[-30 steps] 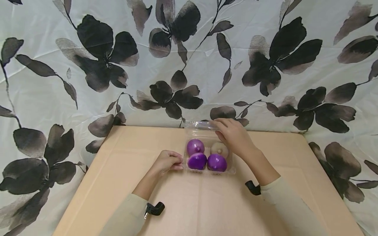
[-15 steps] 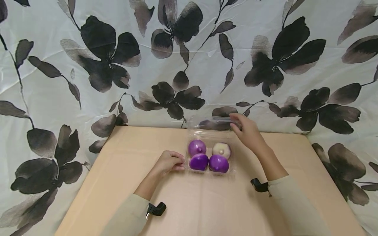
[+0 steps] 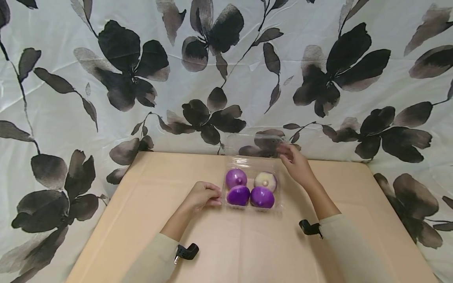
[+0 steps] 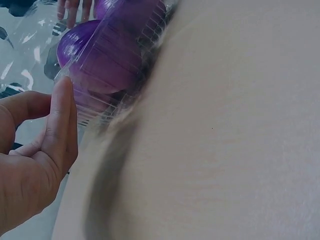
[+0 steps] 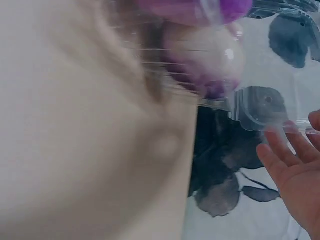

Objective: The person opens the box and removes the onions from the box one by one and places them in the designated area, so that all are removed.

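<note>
A clear plastic clamshell box (image 3: 253, 161) sits on the table with its lid (image 3: 244, 144) raised at the back. Inside are several glossy, round, onion-like pieces: purple ones such as the front right piece (image 3: 262, 197), plus a whitish one (image 3: 266, 181) with purple edges at the back right. My left hand (image 3: 202, 195) pinches the box's left rim between thumb and fingers; the left wrist view shows the fingertips (image 4: 62, 86) at that edge. My right hand (image 3: 295, 164) is at the lid's right edge, its fingers (image 5: 281, 146) extended and touching the clear plastic.
The tan tabletop (image 3: 148, 181) ends just behind the box, near the raised lid. Behind it hangs a white cloth (image 3: 269, 86) with dark flowers. Small black wrist cameras, one at the left sleeve (image 3: 187, 251) and one at the right (image 3: 309, 227), sit close to the table.
The lid has swung up and back from over the box, with my right hand moving back and right along with it. Lately the right fingers have loosened. My left hand stays at the rim.
</note>
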A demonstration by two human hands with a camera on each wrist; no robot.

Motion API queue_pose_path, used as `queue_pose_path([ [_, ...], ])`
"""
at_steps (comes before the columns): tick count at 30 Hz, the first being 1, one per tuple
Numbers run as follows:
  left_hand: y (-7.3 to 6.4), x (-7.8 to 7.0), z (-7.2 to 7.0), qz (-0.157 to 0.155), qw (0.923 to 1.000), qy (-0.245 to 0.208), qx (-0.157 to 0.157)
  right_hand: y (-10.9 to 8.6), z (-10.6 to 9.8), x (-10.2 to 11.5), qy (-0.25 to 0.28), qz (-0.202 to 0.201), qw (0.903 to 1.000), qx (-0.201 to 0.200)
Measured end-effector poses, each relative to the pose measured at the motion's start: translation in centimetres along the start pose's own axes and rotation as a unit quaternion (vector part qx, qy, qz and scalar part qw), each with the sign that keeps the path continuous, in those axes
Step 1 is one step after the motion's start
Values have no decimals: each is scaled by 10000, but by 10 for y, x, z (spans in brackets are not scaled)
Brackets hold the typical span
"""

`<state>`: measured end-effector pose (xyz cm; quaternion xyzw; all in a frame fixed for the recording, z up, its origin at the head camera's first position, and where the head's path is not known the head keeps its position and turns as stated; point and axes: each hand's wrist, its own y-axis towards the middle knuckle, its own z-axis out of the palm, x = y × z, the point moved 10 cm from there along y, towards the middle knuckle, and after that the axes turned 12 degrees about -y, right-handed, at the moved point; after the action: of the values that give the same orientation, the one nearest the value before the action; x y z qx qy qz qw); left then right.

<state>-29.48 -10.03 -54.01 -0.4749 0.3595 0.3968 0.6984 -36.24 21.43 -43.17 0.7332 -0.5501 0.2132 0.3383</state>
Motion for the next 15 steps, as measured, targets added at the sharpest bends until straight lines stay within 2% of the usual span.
queue_pose_path([
  [5, 0, -1, 0, 16, 10000, 9, 43, -5, 11, -8, 125, 51, 9998, 165],
  [15, 2, 1, 0, 24, 10000, 5, 83, -15, 33, -25, 68, 610, 9969, 500],
])
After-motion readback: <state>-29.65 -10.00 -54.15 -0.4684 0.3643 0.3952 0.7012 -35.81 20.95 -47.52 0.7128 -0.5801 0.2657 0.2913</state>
